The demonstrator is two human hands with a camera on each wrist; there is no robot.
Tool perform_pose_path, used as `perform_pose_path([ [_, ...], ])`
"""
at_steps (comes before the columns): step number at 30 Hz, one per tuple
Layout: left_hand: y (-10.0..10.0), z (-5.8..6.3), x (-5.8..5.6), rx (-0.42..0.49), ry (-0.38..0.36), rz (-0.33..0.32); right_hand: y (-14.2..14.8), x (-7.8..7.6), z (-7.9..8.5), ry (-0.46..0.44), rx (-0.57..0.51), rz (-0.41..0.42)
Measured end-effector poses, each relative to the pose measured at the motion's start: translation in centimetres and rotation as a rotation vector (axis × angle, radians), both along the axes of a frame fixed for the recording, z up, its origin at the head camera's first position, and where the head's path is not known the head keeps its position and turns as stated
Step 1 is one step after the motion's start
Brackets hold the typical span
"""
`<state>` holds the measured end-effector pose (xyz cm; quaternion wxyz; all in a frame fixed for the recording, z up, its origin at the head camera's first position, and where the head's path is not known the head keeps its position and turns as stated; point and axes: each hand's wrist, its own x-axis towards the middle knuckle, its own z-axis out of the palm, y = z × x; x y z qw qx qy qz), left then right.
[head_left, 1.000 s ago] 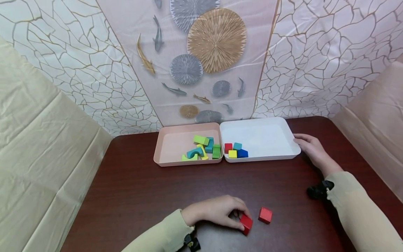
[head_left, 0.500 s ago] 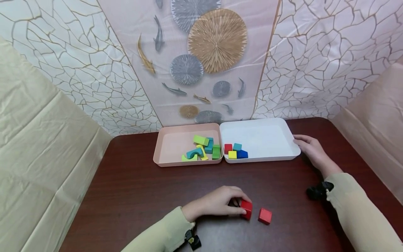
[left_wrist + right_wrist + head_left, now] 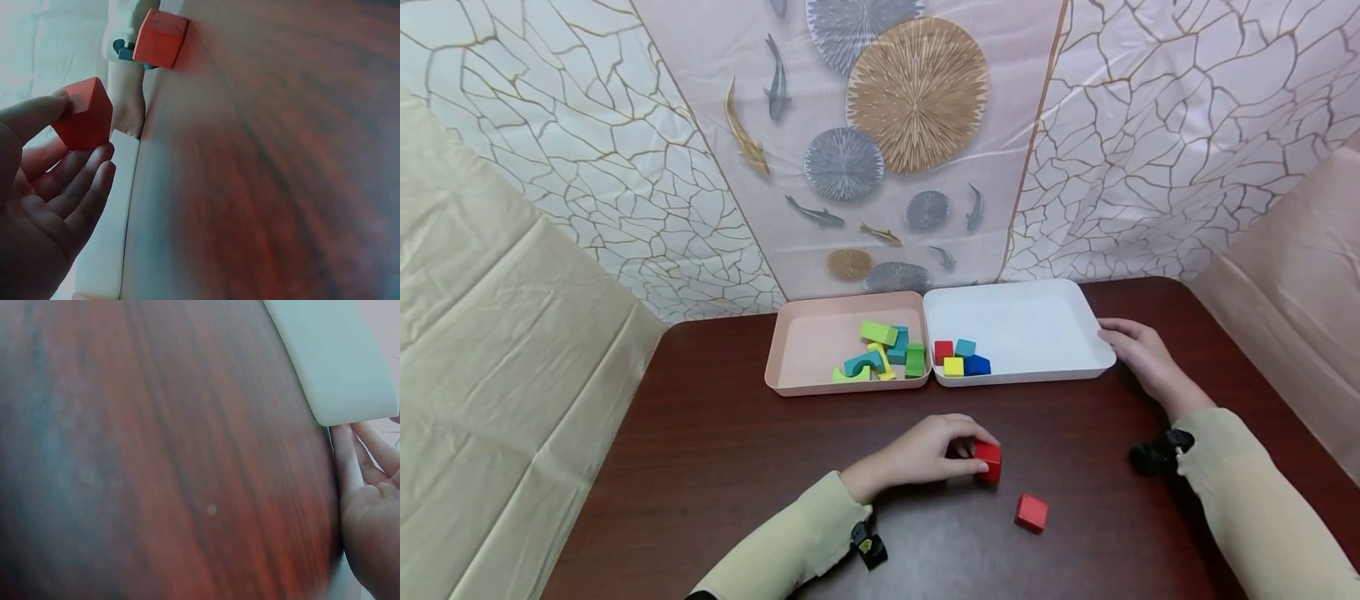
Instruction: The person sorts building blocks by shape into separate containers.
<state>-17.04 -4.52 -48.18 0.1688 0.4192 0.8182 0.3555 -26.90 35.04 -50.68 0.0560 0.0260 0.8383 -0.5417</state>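
Observation:
My left hand (image 3: pixel 928 452) pinches a red cube block (image 3: pixel 989 461) between thumb and fingertips, over the near middle of the table. In the left wrist view the thumb presses on one side of that red cube (image 3: pixel 87 115), and the fingertips sit below it. A second red cube (image 3: pixel 1032 512) lies on the table, nearer the person and to the right. At the far right, my right hand (image 3: pixel 1142 358) touches the right end of the white tray (image 3: pixel 1037 321). In the right wrist view its fingers look fairly straight against the tray's end (image 3: pixel 350 394).
Left of the white tray, a pink tray (image 3: pixel 805 342) stands against it, holding several green, teal and yellow blocks. Red, teal, yellow and blue blocks (image 3: pixel 977 365) lie in the white tray's near left corner. A patterned cloth (image 3: pixel 917 208) hangs behind the table.
My left hand has carried the red cube away from the person, towards the trays. The other red cube and my right hand stay in place.

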Motion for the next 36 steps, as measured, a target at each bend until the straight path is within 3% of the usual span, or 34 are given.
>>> perform_pose_path([
  [10, 0.3, -0.1, -1.0, 0.066, 0.053, 0.076, 0.0, -0.1, 0.1, 0.014, -0.016, 0.002],
  [20, 0.4, 0.0, -2.1, 0.160, 0.018, 0.187, -0.2, 0.1, 0.2, 0.012, -0.022, -0.001],
  [36, 1.0, -0.4, -4.0, 0.241, -0.017, 0.293, -0.2, 0.2, 0.1, 0.017, -0.013, -0.014],
])
